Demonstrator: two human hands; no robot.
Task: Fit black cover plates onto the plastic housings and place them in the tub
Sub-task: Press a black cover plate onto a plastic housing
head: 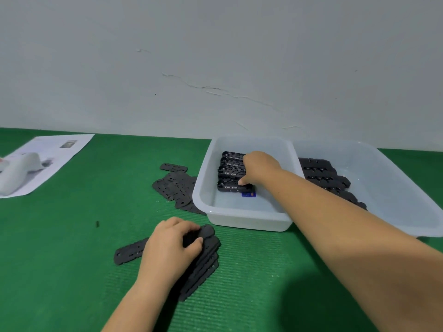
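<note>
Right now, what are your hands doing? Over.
Right hand setting a housing in the near tub. Left hand gripping cover plate stack. Nothing blocking.

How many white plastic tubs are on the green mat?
2. The left tub stands near the middle and holds a row of housings where the right hand reaches. The right tub stands directly beside it, against its right side.
</note>
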